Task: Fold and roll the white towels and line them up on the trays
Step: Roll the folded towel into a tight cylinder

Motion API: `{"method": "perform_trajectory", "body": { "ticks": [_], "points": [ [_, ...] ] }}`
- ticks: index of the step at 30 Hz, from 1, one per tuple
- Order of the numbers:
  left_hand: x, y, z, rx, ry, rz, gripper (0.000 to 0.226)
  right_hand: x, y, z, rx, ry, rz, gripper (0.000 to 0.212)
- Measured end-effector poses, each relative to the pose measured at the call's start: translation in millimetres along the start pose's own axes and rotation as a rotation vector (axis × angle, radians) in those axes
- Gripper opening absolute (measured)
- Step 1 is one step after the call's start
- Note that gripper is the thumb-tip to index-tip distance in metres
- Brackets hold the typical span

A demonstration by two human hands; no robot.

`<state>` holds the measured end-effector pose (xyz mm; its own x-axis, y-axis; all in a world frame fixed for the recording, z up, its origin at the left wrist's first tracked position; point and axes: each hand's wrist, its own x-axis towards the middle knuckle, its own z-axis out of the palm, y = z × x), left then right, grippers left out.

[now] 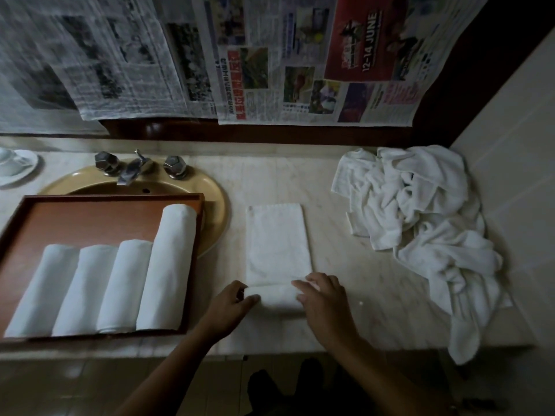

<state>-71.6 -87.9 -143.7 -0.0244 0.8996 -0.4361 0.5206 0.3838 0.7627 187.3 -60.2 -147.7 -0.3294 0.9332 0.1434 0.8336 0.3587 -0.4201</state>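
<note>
Four rolled white towels side by side in the wooden tray; beside it on the marble counter, a folded white towel, near end rolled up, left hand and right hand each gripping one end of the roll.

The left hand and the right hand are bare, and both forearms are uncovered as far as the bottom edge of the view. Low between the arms is a patch of dark clothing, too dim to tell which garment it is.
</note>
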Motion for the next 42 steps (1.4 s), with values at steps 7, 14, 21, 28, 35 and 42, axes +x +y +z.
{"method": "perform_trajectory", "body": {
  "ticks": [7,14,21,28,35,42],
  "points": [
    [-21,13,33,0.515,0.402,0.339,0.062,-30,-11,19,-0.177,-0.029,-0.098,0.063],
    [4,11,52,0.834,0.188,0.504,0.104,0,-15,15,-0.232,-0.133,-0.082,0.065],
    [33,23,12,0.804,0.013,0.424,0.08,47,-6,-7,-0.2,-0.426,-0.163,0.079],
    [-19,-11,1,0.628,-0.076,0.421,0.086,16,-9,-25,-0.117,-0.675,-0.16,0.085],
    [-44,-32,0,0.354,-0.046,0.431,0.072,-8,-11,-25,0.074,-0.67,0.021,0.075],
    [-32,-21,-8,0.192,-0.061,0.259,0.075,3,-10,-25,0.252,-0.634,0.138,0.049]
  ]
}}
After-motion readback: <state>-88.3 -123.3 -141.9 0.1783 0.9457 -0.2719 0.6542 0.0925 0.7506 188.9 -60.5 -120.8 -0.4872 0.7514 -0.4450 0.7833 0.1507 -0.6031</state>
